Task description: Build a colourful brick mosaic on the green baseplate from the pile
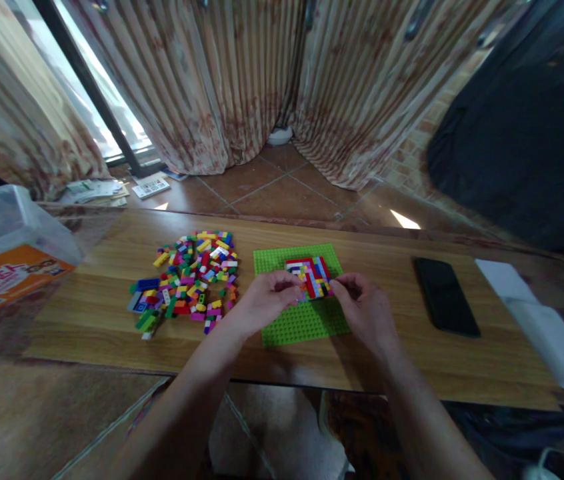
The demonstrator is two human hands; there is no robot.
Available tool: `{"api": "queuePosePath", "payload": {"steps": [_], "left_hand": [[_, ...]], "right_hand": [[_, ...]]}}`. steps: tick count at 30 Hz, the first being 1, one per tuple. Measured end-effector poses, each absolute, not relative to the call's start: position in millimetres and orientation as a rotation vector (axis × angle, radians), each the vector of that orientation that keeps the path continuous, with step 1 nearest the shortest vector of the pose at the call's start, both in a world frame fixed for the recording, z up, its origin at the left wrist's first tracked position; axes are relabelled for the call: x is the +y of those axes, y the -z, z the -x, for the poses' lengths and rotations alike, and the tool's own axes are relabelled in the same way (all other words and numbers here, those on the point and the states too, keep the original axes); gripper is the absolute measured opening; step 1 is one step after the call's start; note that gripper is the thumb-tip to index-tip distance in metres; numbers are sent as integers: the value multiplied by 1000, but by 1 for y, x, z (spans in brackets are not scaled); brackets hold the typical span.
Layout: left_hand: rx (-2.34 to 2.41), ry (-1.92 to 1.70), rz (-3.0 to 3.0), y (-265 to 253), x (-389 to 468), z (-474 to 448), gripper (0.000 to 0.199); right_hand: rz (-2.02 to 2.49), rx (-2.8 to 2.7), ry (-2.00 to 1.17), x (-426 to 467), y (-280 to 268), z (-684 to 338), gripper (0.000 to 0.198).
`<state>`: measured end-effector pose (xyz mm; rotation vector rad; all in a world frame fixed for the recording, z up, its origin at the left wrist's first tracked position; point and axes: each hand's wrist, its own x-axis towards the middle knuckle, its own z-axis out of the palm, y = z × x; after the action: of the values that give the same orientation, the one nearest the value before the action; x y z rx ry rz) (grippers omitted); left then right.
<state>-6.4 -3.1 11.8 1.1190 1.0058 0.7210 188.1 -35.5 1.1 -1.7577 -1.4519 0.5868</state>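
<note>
A green studded baseplate lies on the wooden table. On its upper half sits a low, roughly rectangular toy brick structure in red, white, yellow, blue and other colours. My left hand has its thumb and fingers pinched at the structure's left front side, covering part of it. At the right edge, my right hand presses its curled fingertips against the bricks. Any single small brick inside either pinch is too small to make out.
A pile of loose toy bricks spreads over the table left of the baseplate. To the right lie a black phone and a white object. A clear plastic box with an orange label stands at the far left.
</note>
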Motion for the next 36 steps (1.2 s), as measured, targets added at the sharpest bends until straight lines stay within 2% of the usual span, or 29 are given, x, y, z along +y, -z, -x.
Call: {"api": "queuePosePath", "payload": {"steps": [17, 22, 28, 30, 33, 36], "left_hand": [[1039, -758, -1115, -11, -1, 7, 15], [1075, -834, -1127, -13, 3, 9, 17], [1294, -979, -1322, -4, 11, 19, 16], [1372, -1006, -1386, 1, 14, 19, 23], [1398, -955, -1429, 5, 14, 16, 44], [1349, -837, -1482, 7, 11, 12, 57]], "right_hand": [[1860, -1588, -415, -36, 4, -175, 28], [1853, -1586, -483, -34, 6, -175, 26], [1740, -1415, -680, -29, 6, -193, 34], [1721, -1349, -708, -30, 4, -199, 37], [1708, -1394, -744, -33, 2, -203, 43], [1683, -1581, -797, -35, 2, -203, 64]]}}
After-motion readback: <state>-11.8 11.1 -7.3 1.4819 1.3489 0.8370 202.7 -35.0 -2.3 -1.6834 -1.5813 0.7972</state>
